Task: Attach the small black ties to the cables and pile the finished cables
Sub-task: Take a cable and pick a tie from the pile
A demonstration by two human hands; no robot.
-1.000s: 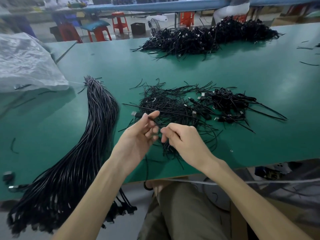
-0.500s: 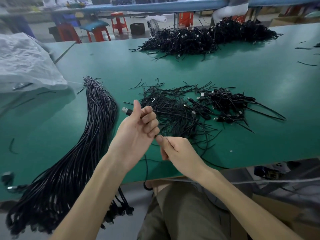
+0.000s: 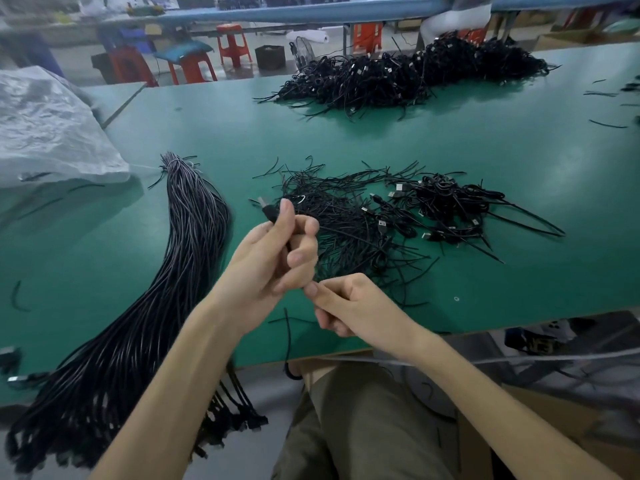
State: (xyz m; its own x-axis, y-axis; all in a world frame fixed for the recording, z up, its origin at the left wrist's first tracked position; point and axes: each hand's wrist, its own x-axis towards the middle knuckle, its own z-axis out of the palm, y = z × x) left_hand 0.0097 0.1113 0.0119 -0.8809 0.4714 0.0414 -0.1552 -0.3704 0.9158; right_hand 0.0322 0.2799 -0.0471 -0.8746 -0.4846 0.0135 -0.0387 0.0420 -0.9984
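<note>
My left hand (image 3: 273, 258) grips a black USB cable; its plug (image 3: 267, 209) sticks up past the thumb. A length of that cable (image 3: 287, 341) hangs down over the table edge. My right hand (image 3: 346, 303) is curled just below the left, thumb tip touching its fingers; what it pinches is hidden. Behind the hands lies a heap of loose black ties (image 3: 343, 216). To its right sits a small pile of tied cables (image 3: 446, 206). A long bundle of untied cables (image 3: 149, 299) runs along the left and hangs off the table.
The green table (image 3: 485, 140) carries a big heap of tied cables (image 3: 408, 77) at the far edge. A crumpled clear plastic bag (image 3: 48, 126) lies at the far left. Stray ties (image 3: 606, 124) dot the far right. My lap (image 3: 363, 420) is below the near edge.
My left hand closed round the cable and lifted its plug end up and left. My right hand dropped lower toward me, staying against the left.
</note>
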